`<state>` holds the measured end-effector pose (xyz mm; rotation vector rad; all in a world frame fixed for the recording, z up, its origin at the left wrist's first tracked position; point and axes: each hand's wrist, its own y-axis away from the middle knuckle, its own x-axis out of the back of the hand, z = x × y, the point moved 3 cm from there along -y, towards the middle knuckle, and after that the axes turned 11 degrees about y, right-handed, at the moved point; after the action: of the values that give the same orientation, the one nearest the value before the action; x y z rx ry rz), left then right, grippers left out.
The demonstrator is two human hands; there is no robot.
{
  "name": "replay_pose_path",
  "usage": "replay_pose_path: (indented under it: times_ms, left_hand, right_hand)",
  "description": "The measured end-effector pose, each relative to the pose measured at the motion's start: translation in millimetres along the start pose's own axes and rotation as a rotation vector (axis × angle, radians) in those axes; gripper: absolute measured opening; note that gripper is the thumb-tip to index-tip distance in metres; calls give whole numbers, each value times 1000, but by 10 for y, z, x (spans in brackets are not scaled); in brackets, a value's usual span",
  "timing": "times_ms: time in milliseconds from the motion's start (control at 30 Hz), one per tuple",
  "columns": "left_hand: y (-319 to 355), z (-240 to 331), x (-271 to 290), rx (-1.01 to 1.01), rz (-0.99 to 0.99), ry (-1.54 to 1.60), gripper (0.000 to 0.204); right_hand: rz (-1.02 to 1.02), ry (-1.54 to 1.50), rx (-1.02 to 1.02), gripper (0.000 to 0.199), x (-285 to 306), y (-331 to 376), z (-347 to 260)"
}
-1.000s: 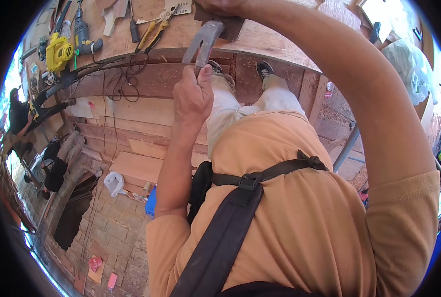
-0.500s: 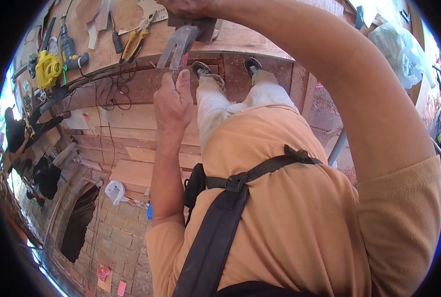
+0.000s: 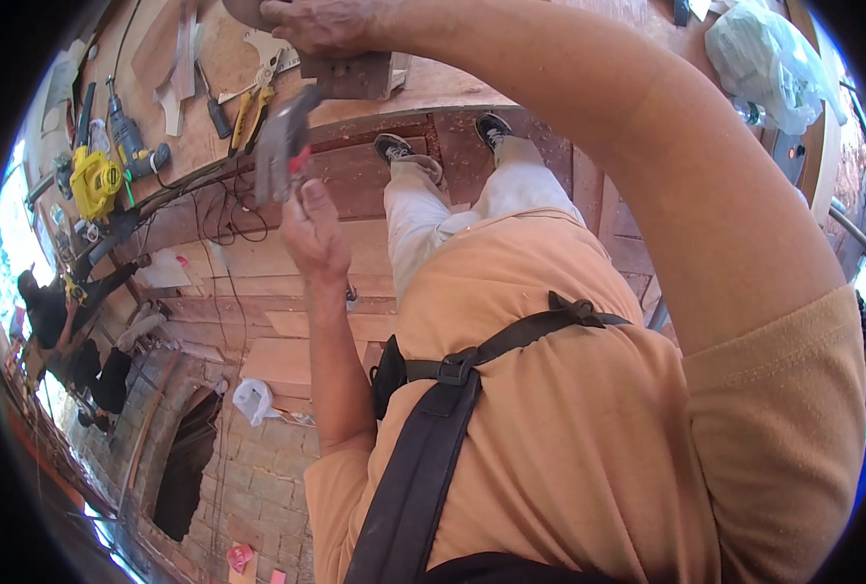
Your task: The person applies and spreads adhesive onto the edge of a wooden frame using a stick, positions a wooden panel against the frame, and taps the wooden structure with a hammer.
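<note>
My left hand is closed around the handle of a claw hammer, whose grey head is smeared by motion. The hammer head is just left of a dark brown block with small holes in its face. Over this block, at the bench edge, lies my right hand, its fingers bent and gripping. A dark rounded piece sticks out beyond those fingers; whether it belongs to the block I cannot tell.
On the wooden bench lie pliers, a screwdriver, a blue-grey drill and a yellow power tool. Black cords hang below its edge. A plastic bag sits right. Another person works at far left.
The hammer has swung left, away from the block, and its head is now blurred. My right hand stays on the block; both appear farther left as the view shifts.
</note>
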<state>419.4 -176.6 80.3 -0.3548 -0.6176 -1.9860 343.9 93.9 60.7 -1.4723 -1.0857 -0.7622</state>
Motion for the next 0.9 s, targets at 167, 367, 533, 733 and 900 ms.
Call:
replay_pose_path:
  times_ms: [167, 367, 533, 733, 900]
  left_hand:
    - [-431, -331, 243, -10, 254, -220, 49]
    - [-1390, -772, 515, 64, 321, -581, 53]
    - [-1929, -900, 447, 102, 308, -633, 49]
    - [-1940, -615, 237, -29, 207, -729, 43]
    - [-1458, -245, -95, 138, 130, 459, 46]
  right_hand:
    - [-95, -19, -6, 40, 52, 30, 30]
    - [-32, 12, -18, 40, 86, 26, -40]
    - [36, -60, -43, 42, 39, 26, -21]
    - [-35, -51, -40, 41, 44, 21, 0]
    - [20, -29, -34, 41, -60, 77, 46]
